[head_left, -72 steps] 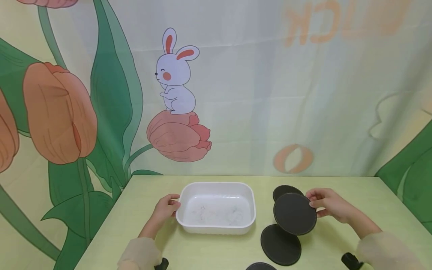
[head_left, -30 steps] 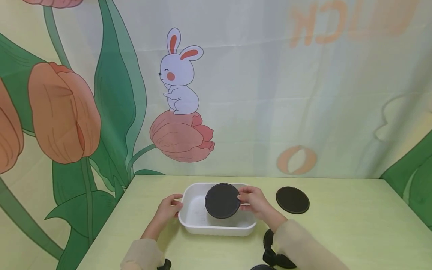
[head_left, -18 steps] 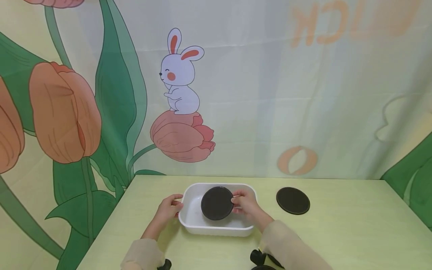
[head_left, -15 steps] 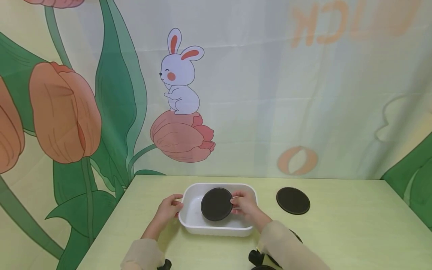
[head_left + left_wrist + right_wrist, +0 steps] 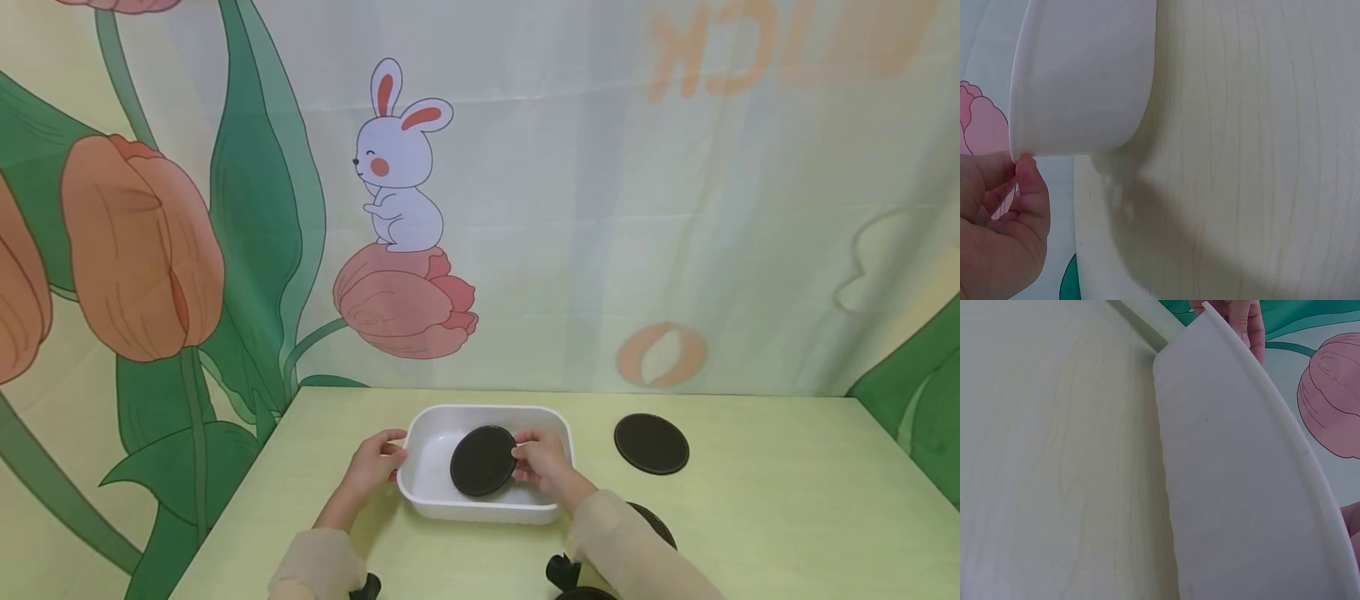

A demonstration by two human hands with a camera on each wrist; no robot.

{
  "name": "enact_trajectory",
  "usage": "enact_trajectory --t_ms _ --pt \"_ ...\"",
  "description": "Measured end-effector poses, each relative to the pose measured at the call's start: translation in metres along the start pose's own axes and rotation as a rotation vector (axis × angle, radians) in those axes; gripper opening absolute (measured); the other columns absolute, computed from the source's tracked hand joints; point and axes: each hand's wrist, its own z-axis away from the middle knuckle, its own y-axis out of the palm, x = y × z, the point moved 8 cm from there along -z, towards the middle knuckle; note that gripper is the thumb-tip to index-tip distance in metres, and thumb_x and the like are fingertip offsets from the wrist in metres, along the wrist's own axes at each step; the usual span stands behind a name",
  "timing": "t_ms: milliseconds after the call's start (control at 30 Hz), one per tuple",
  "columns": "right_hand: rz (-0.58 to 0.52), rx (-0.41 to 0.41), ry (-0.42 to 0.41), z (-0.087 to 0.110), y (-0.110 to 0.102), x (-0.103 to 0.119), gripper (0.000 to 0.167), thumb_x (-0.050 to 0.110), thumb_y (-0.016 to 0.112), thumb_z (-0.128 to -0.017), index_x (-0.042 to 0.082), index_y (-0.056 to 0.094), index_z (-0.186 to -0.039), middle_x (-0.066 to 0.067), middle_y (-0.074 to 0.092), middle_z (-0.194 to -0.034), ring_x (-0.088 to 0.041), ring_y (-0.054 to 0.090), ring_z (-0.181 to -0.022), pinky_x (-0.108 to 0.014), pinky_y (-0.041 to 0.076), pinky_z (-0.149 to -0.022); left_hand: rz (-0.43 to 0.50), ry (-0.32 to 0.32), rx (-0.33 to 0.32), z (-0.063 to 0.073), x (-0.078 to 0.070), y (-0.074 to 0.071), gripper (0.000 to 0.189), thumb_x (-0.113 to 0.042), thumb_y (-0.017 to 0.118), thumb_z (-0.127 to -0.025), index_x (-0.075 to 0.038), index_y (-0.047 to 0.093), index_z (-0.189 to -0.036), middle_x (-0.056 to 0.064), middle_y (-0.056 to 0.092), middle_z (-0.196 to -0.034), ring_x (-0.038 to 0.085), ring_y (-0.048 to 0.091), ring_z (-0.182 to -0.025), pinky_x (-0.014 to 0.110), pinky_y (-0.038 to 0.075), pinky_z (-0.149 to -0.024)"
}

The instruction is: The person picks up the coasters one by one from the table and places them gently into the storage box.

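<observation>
In the head view a white rectangular dish [image 5: 487, 514] stands on the table. My left hand [image 5: 371, 462] pinches its left rim between thumb and fingers; the left wrist view shows that grip at the dish wall [image 5: 1091, 81] up close. Inside the dish my right hand [image 5: 546, 465] holds a round black coaster [image 5: 482, 461] by its right edge. The coaster is tilted, low in the dish; whether it touches the bottom I cannot tell. The right wrist view shows mostly the dish's outer wall [image 5: 1241, 475], which hides the coaster.
Another black coaster [image 5: 651, 444] lies on the table right of the dish. A second [image 5: 660, 527] is partly hidden by my right sleeve, and a third [image 5: 585, 594] is cut off at the bottom edge. A printed curtain [image 5: 555, 208] hangs behind the table [image 5: 780, 483].
My right hand has carried the coaster leftward from over the table into the dish, then lowered and tilted it. My left hand has kept its hold on the rim.
</observation>
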Motion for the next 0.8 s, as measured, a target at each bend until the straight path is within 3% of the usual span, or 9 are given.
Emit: enact_trajectory --t_ms 500,800 --pt "0.109 0.005 0.032 0.011 -0.002 0.007 0.040 -0.013 0.050 -0.071 -0.007 0.047 -0.110 -0.002 0.041 -0.064 -0.012 0.042 -0.054 -0.024 0.046 -0.048 0.000 0.011 0.004 0.000 -0.004 0.001 0.034 -0.002 0.052 -0.086 -0.001 0.049 -0.120 0.015 0.054 -0.093 0.021 0.055 -0.076 0.025 0.050 -0.058" --pt "0.166 0.106 0.021 0.024 -0.005 0.025 0.036 -0.007 0.049 -0.077 -0.006 0.046 -0.113 -0.006 0.047 -0.074 -0.016 0.048 -0.066 -0.030 0.051 -0.059 0.000 0.019 0.004 0.003 -0.005 0.000 0.033 -0.001 0.053 -0.086 0.001 0.050 -0.119 0.017 0.054 -0.093 0.021 0.056 -0.075 0.026 0.050 -0.058"
